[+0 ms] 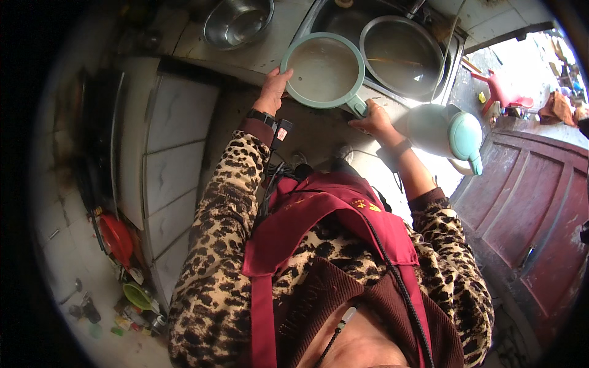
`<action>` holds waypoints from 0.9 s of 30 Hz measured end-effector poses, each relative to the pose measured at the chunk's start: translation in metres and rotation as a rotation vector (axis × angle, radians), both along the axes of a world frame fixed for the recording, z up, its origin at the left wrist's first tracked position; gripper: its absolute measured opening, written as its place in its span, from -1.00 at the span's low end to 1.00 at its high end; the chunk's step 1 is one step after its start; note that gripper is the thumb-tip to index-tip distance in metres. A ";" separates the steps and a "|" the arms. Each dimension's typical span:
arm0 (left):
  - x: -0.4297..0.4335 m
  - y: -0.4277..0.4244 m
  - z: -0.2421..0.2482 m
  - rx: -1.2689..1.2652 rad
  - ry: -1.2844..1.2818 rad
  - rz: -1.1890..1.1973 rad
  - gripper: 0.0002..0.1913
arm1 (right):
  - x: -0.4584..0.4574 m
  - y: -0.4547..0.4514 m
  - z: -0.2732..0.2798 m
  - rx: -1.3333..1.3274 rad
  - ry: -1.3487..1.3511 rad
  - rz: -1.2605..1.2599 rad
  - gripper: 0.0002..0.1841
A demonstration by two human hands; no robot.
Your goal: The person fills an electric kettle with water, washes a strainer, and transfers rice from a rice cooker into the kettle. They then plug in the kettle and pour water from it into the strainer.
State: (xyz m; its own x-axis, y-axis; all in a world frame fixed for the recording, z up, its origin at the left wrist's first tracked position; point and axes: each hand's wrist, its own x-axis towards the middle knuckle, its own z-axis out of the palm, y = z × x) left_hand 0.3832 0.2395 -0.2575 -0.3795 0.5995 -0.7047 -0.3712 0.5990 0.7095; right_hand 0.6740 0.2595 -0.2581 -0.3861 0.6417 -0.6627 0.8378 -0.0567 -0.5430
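Note:
My left hand (274,89) holds the left rim of a round basin (322,69) with a pale green rim and a short handle. Around that handle (356,106) my right hand (377,118) is closed. The basin is level, over the counter's front edge and the near left corner of the sink. Its inside looks greyish and cloudy; whether liquid is in it I cannot tell. Behind it, a steel bowl (401,55) holding cloudy water stands in the steel sink (317,23). Right of my right hand is a pale jug (430,131) with a mint green lid.
An empty-looking steel bowl (239,23) stands on the tiled counter (193,41) at left. Tiled cabinet fronts (177,112) run down the left side. A dark red wooden door (524,198) and a red plastic chair (499,94) are at right. A cable hangs near my waist.

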 end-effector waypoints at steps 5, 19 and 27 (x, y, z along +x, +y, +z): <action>0.014 0.007 0.027 0.027 -0.025 -0.147 -0.69 | 0.002 -0.020 -0.007 0.304 0.039 -0.043 -0.71; 0.116 -0.027 0.075 0.088 -0.274 -1.174 -0.66 | 0.107 -0.216 0.083 0.082 -0.122 -0.455 -0.48; 0.346 0.110 -0.046 0.125 -0.479 -1.381 -0.37 | 0.301 -0.164 -0.017 0.094 -0.142 -0.803 -0.51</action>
